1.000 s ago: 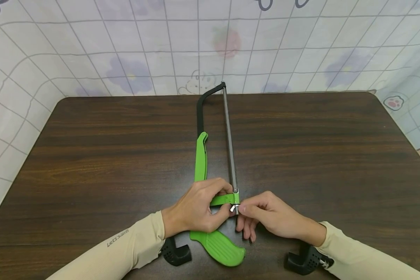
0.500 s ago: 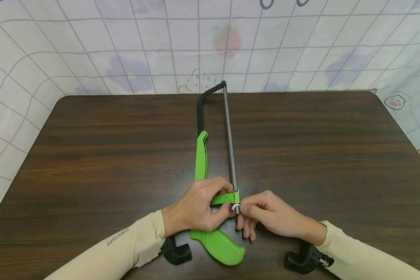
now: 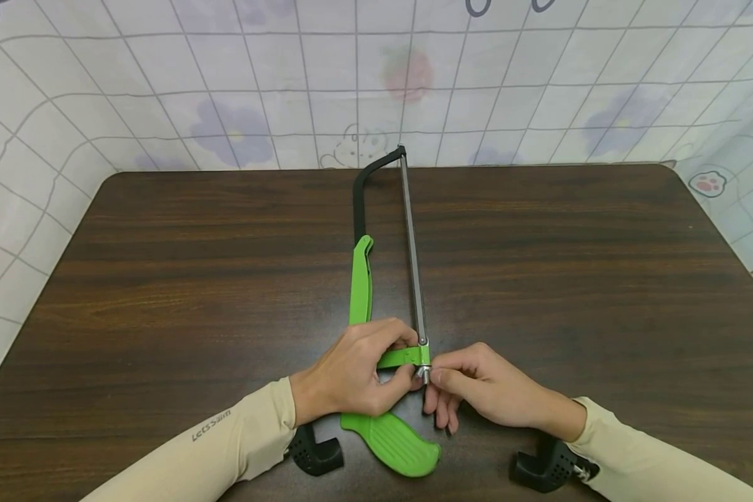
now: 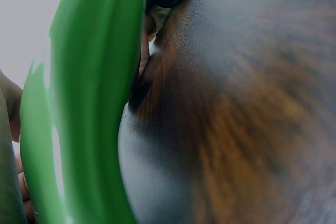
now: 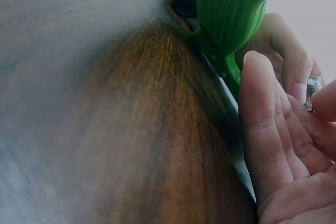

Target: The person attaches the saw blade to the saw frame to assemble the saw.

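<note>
A hacksaw [image 3: 360, 286] with a green and black frame lies on the table, its blade [image 3: 412, 251] along the right side. My left hand [image 3: 358, 369] grips the green frame near the blade's lower end, the thumb close to a small metal wing nut [image 3: 423, 374]. From the right, my right hand [image 3: 492, 390] pinches that wing nut between thumb and index finger, the other fingers loosely bent below. The green handle [image 4: 89, 103] fills much of the left wrist view. In the right wrist view, the threaded screw end [image 5: 313, 85] shows between the two hands' fingers.
The dark wood table [image 3: 577, 265] extends all around the saw. Behind it hangs a white gridded sheet [image 3: 508, 63] with printed flowers. Black wrist devices [image 3: 316, 453] sit under both sleeves, close to the tabletop.
The wing nut has turned slightly between the right fingertips. Both hands and the hacksaw stay in nearly the same place.
</note>
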Action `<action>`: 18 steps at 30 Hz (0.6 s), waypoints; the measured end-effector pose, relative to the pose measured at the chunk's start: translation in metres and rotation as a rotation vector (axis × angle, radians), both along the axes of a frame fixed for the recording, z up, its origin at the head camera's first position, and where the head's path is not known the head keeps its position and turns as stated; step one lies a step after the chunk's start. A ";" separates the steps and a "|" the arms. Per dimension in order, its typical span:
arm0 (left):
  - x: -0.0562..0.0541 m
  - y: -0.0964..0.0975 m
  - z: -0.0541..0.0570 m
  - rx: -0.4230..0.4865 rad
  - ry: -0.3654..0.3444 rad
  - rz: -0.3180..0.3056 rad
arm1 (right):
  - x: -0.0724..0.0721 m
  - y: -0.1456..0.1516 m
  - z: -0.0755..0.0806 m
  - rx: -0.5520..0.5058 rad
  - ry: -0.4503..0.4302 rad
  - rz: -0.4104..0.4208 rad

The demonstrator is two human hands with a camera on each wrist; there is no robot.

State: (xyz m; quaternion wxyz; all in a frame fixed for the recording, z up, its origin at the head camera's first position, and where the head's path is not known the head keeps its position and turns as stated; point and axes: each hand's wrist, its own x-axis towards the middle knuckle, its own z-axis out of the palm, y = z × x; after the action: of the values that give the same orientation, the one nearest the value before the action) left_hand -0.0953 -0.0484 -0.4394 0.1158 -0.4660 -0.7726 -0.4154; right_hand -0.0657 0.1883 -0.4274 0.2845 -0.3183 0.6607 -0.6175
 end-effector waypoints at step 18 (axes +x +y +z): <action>0.000 0.001 0.001 0.010 0.000 -0.006 | 0.001 -0.001 0.001 0.062 0.051 -0.017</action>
State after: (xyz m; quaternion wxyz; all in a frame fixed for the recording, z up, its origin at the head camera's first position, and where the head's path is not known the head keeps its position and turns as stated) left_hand -0.0950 -0.0477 -0.4389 0.1171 -0.4677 -0.7691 -0.4195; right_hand -0.0644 0.1876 -0.4263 0.2719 -0.3195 0.6891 -0.5908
